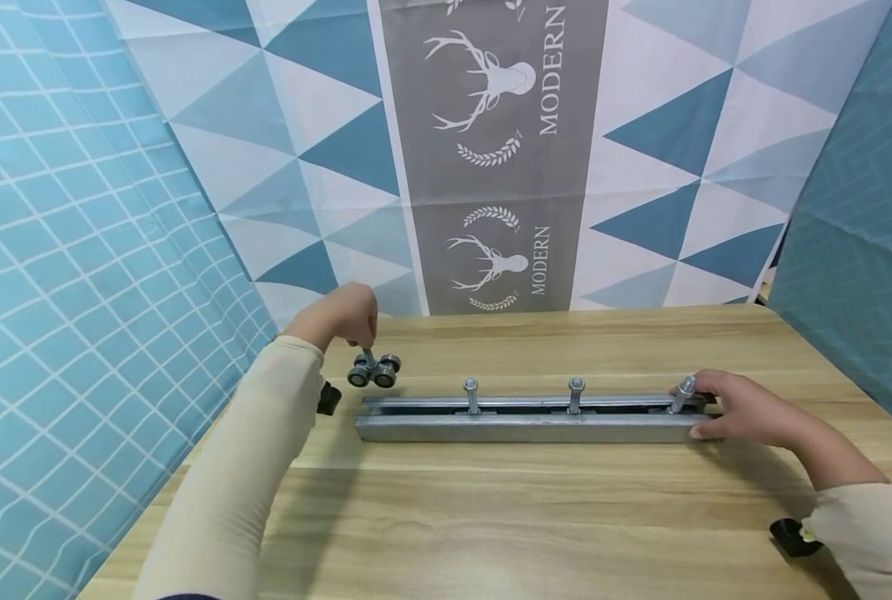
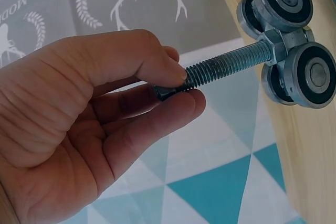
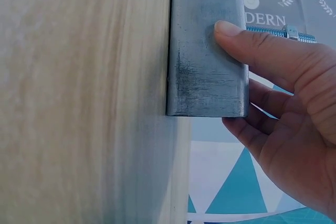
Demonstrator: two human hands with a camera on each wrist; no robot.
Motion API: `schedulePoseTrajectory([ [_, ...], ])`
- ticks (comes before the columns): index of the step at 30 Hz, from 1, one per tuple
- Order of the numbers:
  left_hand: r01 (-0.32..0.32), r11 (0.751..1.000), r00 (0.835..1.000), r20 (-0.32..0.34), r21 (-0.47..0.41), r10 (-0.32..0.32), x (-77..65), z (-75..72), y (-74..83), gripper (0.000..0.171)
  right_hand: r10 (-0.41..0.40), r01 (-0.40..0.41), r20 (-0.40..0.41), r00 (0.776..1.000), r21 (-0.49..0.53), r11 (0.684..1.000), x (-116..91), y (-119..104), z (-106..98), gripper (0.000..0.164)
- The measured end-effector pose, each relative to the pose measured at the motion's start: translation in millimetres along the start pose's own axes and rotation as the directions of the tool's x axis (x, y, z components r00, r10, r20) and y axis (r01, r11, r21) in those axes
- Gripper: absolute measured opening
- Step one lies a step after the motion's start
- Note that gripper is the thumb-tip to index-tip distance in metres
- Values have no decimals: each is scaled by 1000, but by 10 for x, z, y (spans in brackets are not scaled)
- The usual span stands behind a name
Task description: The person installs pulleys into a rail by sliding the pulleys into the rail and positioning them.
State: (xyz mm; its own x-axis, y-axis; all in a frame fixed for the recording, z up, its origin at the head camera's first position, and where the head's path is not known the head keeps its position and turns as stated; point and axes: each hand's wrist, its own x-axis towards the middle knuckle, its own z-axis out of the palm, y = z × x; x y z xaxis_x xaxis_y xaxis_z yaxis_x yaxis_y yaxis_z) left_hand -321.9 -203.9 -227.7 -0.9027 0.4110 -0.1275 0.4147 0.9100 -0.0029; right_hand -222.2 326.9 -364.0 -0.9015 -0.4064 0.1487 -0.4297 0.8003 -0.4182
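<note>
A roller trolley (image 2: 294,40) with a threaded bolt and several small wheels hangs from my left hand (image 1: 341,315). Thumb and fingers pinch the bolt's end (image 2: 170,90), wheels pointing down in the head view. Below and right of it lies a grey metal track (image 1: 521,429), its long slot facing up. Three bolts stand up from that slot: a left one (image 1: 472,395), a middle one (image 1: 575,395) and a tilted right one (image 1: 683,393). My right hand (image 1: 754,410) grips the track's right end, thumb on the near side wall (image 3: 210,66) and fingers at the far side.
The track rests on a wood-grain table (image 1: 483,517). Behind the table hangs a patterned cloth (image 1: 498,183) with deer heads and triangles. A blue checked cloth (image 1: 63,250) borders the left side, and a teal cloth (image 1: 859,233) the right.
</note>
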Motion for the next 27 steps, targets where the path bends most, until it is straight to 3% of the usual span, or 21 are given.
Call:
schedulePoseTrajectory([
  [9,2,1000,1000,-21,6,-2,-317,40,-220,7,-7,7,6,1000,5,1000,-1,18,-1,46],
  [20,-29,999,998,-57,-28,28,-686,125,-366,11,-2,2,7,1000,-1,1000,13,-14,-15,46],
  [27,-54,997,996,-80,-48,50,-798,256,-413,13,-17,17,0,1000,-8,1000,-2,-3,-15,48],
])
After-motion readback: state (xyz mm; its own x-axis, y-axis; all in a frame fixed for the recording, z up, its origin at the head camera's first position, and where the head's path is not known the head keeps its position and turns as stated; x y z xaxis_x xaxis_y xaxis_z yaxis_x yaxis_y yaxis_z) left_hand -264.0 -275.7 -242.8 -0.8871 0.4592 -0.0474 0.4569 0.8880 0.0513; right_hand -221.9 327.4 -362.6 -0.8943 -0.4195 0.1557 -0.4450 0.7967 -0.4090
